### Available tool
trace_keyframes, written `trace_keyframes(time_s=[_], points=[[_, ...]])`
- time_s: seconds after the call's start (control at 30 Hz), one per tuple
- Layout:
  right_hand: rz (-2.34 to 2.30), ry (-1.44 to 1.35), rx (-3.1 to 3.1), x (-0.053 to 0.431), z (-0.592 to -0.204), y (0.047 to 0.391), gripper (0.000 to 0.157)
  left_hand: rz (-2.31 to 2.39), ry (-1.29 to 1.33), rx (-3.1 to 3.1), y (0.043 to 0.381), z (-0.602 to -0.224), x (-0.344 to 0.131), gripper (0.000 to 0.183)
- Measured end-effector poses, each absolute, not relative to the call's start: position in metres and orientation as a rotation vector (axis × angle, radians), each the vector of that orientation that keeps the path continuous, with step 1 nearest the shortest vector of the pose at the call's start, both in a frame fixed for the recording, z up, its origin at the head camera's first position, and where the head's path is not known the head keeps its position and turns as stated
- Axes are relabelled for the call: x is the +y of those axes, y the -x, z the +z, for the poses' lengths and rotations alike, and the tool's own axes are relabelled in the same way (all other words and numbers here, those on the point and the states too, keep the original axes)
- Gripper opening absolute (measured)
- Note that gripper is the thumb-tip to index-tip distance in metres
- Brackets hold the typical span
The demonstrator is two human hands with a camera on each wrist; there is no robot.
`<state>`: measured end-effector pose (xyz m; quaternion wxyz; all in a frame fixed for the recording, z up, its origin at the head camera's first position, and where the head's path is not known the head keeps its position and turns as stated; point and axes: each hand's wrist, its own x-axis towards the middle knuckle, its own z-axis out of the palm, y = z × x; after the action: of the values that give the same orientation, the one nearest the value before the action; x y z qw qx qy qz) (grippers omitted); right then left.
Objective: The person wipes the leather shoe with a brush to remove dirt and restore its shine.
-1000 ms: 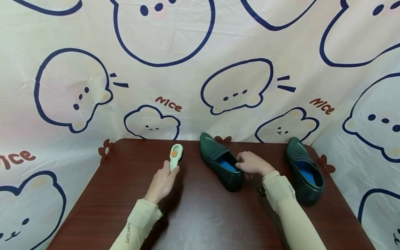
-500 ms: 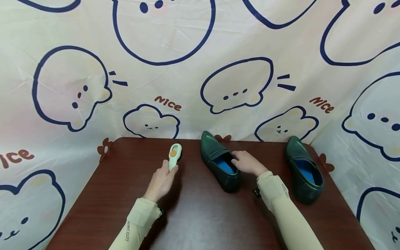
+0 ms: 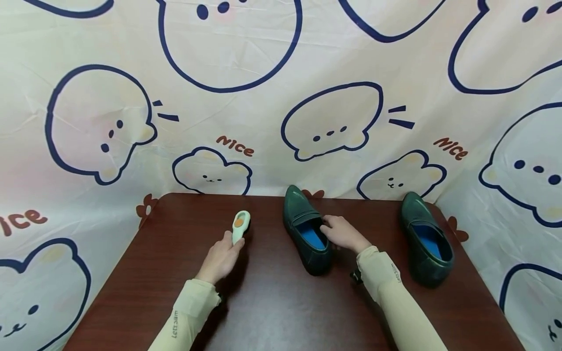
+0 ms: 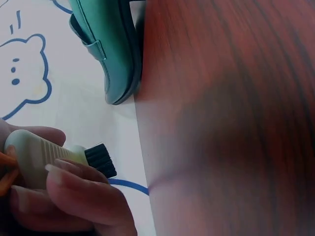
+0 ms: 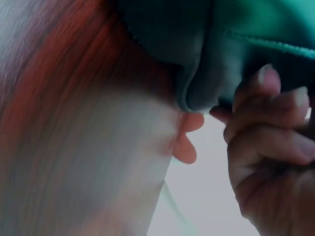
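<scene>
In the head view, a dark green loafer [image 3: 303,243] with a blue insole stands on the table, toe towards the wall. My right hand [image 3: 344,232] grips its right side at the opening; the right wrist view has those curled fingers [image 5: 266,142] against the shoe's side [image 5: 221,69]. To the left, my left hand [image 3: 219,258] holds a small brush [image 3: 239,226] with a pale green handle and an orange spot. Its dark bristles [image 4: 101,160] point away from the fingers in the left wrist view, apart from the loafer [image 4: 110,54].
A matching green loafer [image 3: 432,268] sits near the right edge of the brown table [image 3: 281,312]. Behind the table's far edge hangs a white cloth [image 3: 263,112] printed with blue-outlined cartoon bears, which also covers both sides.
The loafer's heel has swung left, so the shoe points straighter at the wall. My right hand has moved left with it. The left hand and brush have drawn slightly back and left.
</scene>
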<state>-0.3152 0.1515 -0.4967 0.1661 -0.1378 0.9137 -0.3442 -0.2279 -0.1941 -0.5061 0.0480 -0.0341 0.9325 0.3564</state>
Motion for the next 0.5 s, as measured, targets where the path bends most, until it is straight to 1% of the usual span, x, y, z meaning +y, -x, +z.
trace_keyframes(time_s=[0.1, 0.17, 0.5], points=[[-0.989, 0.43, 2.616, 0.148, -0.497, 0.315, 0.026, 1.091, 0.114, 2.845, 0.228, -0.505, -0.199, 0.036], [-1.01, 0.449, 2.619, 0.145, -0.497, 0.313, 0.024, 1.093, 0.124, 2.846, 0.227, -0.504, -0.203, 0.036], [-1.121, 0.525, 2.615, 0.116, -0.497, 0.304, 0.025, 1.101, 0.175, 2.856, 0.221, -0.496, -0.236, 0.045]])
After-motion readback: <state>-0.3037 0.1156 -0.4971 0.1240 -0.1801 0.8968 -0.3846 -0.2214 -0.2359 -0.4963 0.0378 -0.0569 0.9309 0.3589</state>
